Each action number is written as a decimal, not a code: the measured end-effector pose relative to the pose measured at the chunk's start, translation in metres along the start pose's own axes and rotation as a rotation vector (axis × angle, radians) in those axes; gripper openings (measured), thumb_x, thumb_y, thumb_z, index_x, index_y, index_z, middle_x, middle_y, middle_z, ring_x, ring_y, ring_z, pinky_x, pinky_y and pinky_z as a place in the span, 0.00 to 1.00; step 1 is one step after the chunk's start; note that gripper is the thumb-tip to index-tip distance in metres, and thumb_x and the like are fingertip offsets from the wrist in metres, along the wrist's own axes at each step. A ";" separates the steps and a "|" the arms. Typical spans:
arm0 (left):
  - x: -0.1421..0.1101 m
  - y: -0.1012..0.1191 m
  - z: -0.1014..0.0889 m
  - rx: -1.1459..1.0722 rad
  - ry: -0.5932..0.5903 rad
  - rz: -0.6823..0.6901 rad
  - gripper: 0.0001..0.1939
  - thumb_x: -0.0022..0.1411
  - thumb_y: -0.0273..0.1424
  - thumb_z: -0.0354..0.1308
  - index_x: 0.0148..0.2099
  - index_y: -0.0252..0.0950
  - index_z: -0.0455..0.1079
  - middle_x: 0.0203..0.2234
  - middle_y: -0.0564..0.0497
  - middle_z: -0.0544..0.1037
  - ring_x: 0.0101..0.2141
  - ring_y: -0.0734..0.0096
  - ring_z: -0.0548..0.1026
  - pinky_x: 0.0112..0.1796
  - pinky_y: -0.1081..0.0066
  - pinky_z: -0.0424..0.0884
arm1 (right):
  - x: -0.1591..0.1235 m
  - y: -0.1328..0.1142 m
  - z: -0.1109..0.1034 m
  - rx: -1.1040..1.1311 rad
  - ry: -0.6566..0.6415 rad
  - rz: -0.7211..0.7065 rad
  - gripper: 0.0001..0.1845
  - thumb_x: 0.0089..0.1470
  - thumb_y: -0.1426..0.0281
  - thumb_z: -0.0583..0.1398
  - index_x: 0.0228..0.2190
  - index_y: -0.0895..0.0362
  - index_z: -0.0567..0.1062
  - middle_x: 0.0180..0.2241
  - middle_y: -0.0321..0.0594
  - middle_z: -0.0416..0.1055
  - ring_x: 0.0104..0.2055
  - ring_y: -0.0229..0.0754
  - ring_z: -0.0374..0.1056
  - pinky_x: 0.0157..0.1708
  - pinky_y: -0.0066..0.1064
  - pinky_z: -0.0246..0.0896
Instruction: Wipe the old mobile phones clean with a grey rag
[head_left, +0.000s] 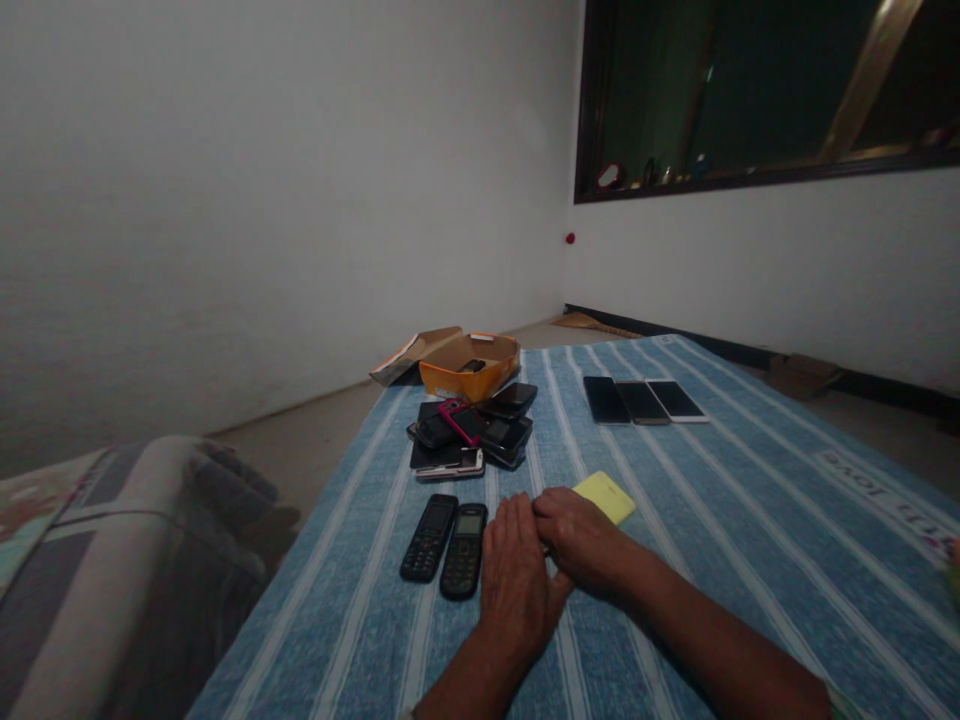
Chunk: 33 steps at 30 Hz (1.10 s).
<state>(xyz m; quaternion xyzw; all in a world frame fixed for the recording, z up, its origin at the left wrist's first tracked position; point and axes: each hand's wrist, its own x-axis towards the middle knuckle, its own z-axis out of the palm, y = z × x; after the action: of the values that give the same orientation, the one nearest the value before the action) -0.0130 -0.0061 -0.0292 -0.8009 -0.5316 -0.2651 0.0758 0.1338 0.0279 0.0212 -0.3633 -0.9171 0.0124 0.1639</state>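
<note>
My left hand (514, 570) lies palm down on a blue striped cloth (742, 570), just right of two black keypad phones (429, 537) (463, 551). My right hand (577, 535) rests against its fingers, and a small yellow rectangular card or phone (604, 497) lies just beyond it, nearly touching. The palms are hidden, so I cannot tell if either hand holds something small. Farther off is a heap of several phones (469, 435), one with a pink frame (459, 420). Three smartphones (641, 402) lie side by side at the far right.
An open orange cardboard box (469, 365) with a dark item inside stands at the cloth's far edge. A grey padded bolster (112, 560) lies left of the cloth. White walls (285, 200) and a dark window (765, 90) stand behind.
</note>
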 end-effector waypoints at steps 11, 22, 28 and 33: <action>0.003 0.011 -0.004 0.010 -0.001 -0.047 0.41 0.55 0.35 0.59 0.66 0.23 0.49 0.59 0.29 0.66 0.60 0.43 0.63 0.57 0.49 0.62 | -0.003 0.004 0.000 0.035 0.016 -0.051 0.07 0.56 0.75 0.58 0.32 0.58 0.78 0.33 0.42 0.71 0.37 0.44 0.64 0.41 0.34 0.57; 0.001 0.008 -0.001 -0.013 -0.016 -0.038 0.42 0.55 0.35 0.59 0.67 0.26 0.48 0.60 0.31 0.65 0.61 0.43 0.62 0.57 0.48 0.61 | 0.002 0.005 0.006 -0.007 -0.015 0.056 0.09 0.55 0.77 0.57 0.35 0.59 0.77 0.33 0.43 0.71 0.38 0.45 0.63 0.41 0.34 0.57; 0.000 0.009 0.001 -0.019 0.040 -0.038 0.43 0.56 0.35 0.59 0.67 0.25 0.46 0.59 0.30 0.66 0.61 0.43 0.63 0.57 0.48 0.61 | 0.000 0.006 0.002 0.012 -0.018 -0.016 0.10 0.55 0.77 0.57 0.35 0.58 0.78 0.33 0.43 0.71 0.38 0.44 0.64 0.42 0.34 0.57; -0.001 0.005 0.000 -0.047 -0.024 -0.034 0.45 0.54 0.33 0.58 0.68 0.26 0.43 0.62 0.31 0.63 0.63 0.44 0.60 0.59 0.48 0.59 | 0.003 0.002 0.003 0.004 -0.022 0.051 0.11 0.55 0.78 0.56 0.36 0.60 0.78 0.34 0.44 0.71 0.40 0.45 0.63 0.42 0.34 0.57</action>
<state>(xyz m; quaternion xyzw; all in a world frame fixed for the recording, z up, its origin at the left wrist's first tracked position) -0.0093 -0.0089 -0.0291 -0.7965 -0.5394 -0.2692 0.0462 0.1320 0.0317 0.0194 -0.3861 -0.9092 0.0222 0.1542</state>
